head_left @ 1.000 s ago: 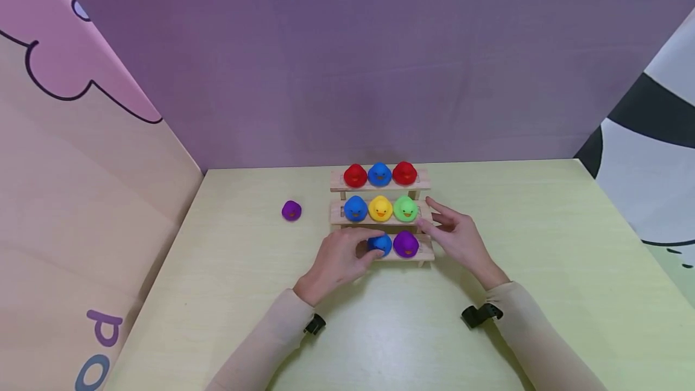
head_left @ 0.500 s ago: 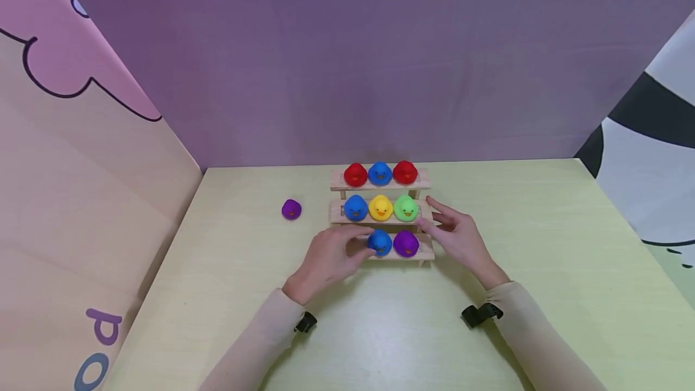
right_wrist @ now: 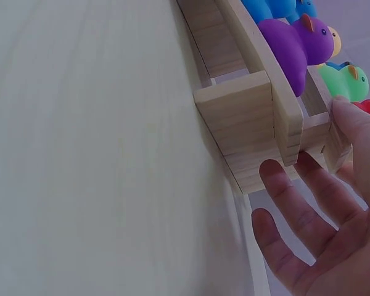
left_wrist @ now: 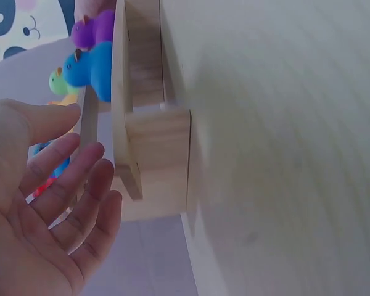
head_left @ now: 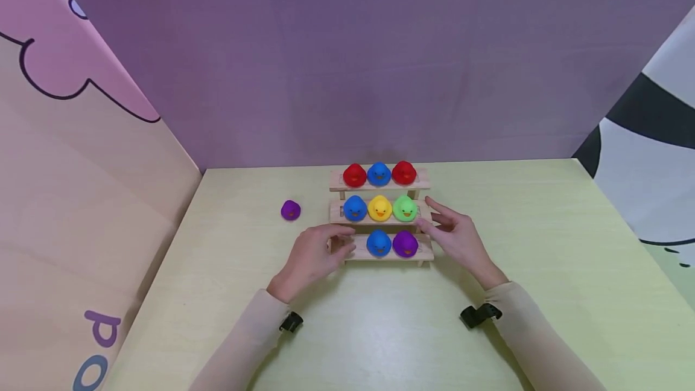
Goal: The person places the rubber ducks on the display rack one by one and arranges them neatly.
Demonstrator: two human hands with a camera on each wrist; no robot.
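Note:
A three-tier wooden stand (head_left: pixel 361 251) carries small rubber ducks. On its lowest tier sit a blue duck (head_left: pixel 379 245) and a purple duck (head_left: pixel 405 245), with bare wood to their left. My left hand (head_left: pixel 309 256) is by that tier's left end, fingers loosely spread and holding nothing; the left wrist view shows its open palm. At the middle tier's right end, beside a green duck (head_left: pixel 405 210), my right hand (head_left: pixel 458 239) grips the stand between thumb and index finger. Its other fingers (right_wrist: pixel 308 222) extend past the stand's end.
A yellow duck (head_left: pixel 380 210) and another blue duck (head_left: pixel 355 209) share the middle tier. Two red ducks flank a blue one (head_left: pixel 379 175) on the top tier. A loose purple duck (head_left: pixel 291 210) lies on the table (head_left: pixel 244 240) to the left. A purple backdrop (head_left: pixel 380 65) rises behind.
My left hand has let go of the blue duck on the lowest tier and drawn back to the left. The right hand stays at the stand's right end.

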